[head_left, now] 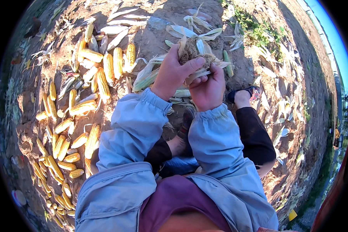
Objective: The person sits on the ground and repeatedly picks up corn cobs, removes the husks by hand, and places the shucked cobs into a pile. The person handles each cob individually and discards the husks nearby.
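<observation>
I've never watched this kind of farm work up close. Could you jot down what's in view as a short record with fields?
Place: bare dirt ground outdoors, in sunlight
Left hand: grips the husked end of an ear of corn
Right hand: holds the same ear from below
Left of the person: pile of husked yellow cobs
Ahead and right: scattered pale husks
Clothing: light blue sleeves, sandal

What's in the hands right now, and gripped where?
Both hands hold one unhusked corn ear. The left hand wraps its silk-tufted end from above, fingers over the top; the right hand grips the pale husk leaves just below.
</observation>
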A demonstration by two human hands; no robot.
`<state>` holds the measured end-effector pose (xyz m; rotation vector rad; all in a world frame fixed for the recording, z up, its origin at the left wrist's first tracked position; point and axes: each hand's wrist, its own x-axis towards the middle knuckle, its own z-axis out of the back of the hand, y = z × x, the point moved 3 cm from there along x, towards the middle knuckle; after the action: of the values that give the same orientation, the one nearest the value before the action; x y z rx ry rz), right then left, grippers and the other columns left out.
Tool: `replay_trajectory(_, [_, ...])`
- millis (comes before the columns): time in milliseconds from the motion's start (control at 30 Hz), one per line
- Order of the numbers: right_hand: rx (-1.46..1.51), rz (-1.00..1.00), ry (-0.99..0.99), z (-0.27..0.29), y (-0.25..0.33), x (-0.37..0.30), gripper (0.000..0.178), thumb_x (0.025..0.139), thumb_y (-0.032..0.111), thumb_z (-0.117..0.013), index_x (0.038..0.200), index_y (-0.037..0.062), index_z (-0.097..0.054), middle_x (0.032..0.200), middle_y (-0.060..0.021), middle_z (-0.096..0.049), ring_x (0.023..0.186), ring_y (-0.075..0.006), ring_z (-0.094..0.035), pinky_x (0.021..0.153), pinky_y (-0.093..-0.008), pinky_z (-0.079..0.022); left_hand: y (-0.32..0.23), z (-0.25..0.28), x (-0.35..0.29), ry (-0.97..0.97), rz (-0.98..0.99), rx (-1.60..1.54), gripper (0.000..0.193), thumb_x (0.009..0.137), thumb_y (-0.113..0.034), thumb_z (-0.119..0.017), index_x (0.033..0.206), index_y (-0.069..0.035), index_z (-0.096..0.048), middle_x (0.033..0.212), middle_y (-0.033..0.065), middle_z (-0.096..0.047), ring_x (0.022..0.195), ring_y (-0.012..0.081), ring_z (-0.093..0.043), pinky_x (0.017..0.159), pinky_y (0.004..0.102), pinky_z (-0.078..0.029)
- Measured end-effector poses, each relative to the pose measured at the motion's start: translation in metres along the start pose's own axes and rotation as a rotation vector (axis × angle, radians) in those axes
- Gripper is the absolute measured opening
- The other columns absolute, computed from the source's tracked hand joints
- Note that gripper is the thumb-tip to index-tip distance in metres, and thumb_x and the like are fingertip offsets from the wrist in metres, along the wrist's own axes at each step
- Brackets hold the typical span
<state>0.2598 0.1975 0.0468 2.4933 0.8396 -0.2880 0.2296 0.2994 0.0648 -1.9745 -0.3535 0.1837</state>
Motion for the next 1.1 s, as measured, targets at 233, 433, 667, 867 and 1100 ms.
replay_trajectory(233, [0.174, -0.131, 0.148, -0.004, 0.016, -0.007, 0.031, 0.087, 0.022, -0.038, 0.104, -0.0004, -0.051, 0.068, 0.0024, -0.056, 0.049, -0.0025, -0.047, 0.047, -0.0187, -0.044, 0.017, -0.005, -0.002, 0.048, -0.007, -0.359, 0.025, 0.08, -0.004, -0.059, 0.102, 0.002, -0.049, 0.092, 0.0123, -0.059, 0.077, 0.0186, -0.06, 0.067, 0.0294, -0.051])
replay_trajectory(433, [0.306, -0.207, 0.27, -0.015, 0.018, -0.016, 0.032, 0.086, 0.021, -0.041, 0.107, -0.001, -0.049, 0.07, -0.0002, -0.057, 0.046, -0.0037, -0.045, 0.048, -0.0219, -0.044, 0.004, -0.012, -0.006, -0.001, -0.12, -0.461, 0.02, 0.079, -0.003, -0.053, 0.099, 0.001, -0.051, 0.096, 0.0155, -0.058, 0.089, 0.0231, -0.058, 0.079, 0.0363, -0.048])
replay_trajectory(667, [0.325, -0.196, 0.329, -0.019, 0.021, -0.029, 0.033, 0.085, 0.022, -0.042, 0.108, 0.0, -0.049, 0.076, -0.0018, -0.059, 0.045, -0.0045, -0.044, 0.048, -0.0243, -0.041, -0.009, -0.021, -0.006, -0.04, -0.18, -0.57, 0.015, 0.074, -0.004, -0.055, 0.086, 0.003, -0.058, 0.089, 0.0154, -0.061, 0.082, 0.0203, -0.06, 0.076, 0.0326, -0.049])
replay_trajectory(867, [0.338, -0.199, 0.325, -0.024, 0.024, -0.038, 0.038, 0.084, 0.025, -0.042, 0.111, -0.0003, -0.048, 0.073, -0.001, -0.057, 0.045, -0.005, -0.041, 0.048, -0.024, -0.039, -0.013, -0.025, -0.006, -0.009, -0.189, -0.613, 0.016, 0.074, -0.006, -0.053, 0.086, 0.003, -0.057, 0.088, 0.0163, -0.061, 0.082, 0.0219, -0.059, 0.077, 0.0336, -0.048])
replay_trajectory(1100, [0.396, -0.258, 0.336, -0.029, 0.02, -0.038, 0.049, 0.083, 0.026, -0.041, 0.121, -0.0044, -0.039, 0.068, -0.0008, -0.054, 0.044, -0.0043, -0.04, 0.046, -0.0234, -0.039, -0.008, -0.018, -0.004, 0.029, -0.149, -0.551, 0.013, 0.078, -0.01, -0.049, 0.09, -0.005, -0.05, 0.087, 0.0071, -0.054, 0.094, 0.0234, -0.053, 0.088, 0.0426, -0.042])
